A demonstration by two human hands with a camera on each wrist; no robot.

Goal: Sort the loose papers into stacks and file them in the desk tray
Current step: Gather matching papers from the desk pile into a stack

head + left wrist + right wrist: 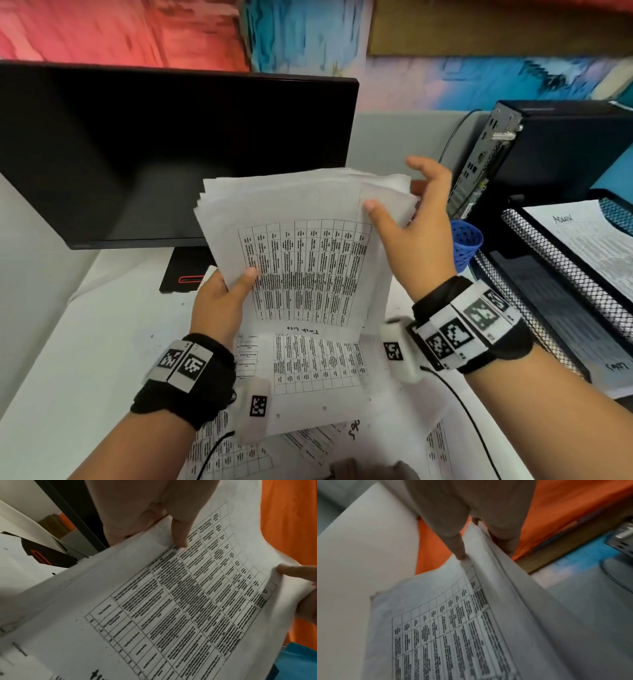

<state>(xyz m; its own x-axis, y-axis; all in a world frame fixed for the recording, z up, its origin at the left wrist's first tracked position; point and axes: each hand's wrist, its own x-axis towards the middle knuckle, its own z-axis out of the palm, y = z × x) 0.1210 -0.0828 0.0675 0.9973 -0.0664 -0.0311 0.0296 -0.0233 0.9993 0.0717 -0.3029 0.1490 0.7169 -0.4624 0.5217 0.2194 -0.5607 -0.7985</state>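
Observation:
A stack of printed papers [301, 246] with tables stands upright above the desk, in front of the monitor. My left hand [222, 301] grips its lower left edge, thumb on the front sheet [171, 601]. My right hand [418, 219] holds the upper right corner, thumb on the front and fingers behind the stack [447, 628]. More loose papers [318, 370] lie flat on the desk below. The black mesh desk tray [548, 260] stands at the right, with a sheet [596, 240] in its top tier.
A black monitor [154, 147] stands behind the stack. A black computer case [534, 154] stands at the back right, and a blue mesh cup [466, 243] sits beside the tray. Cables run from both wrist bands over the desk.

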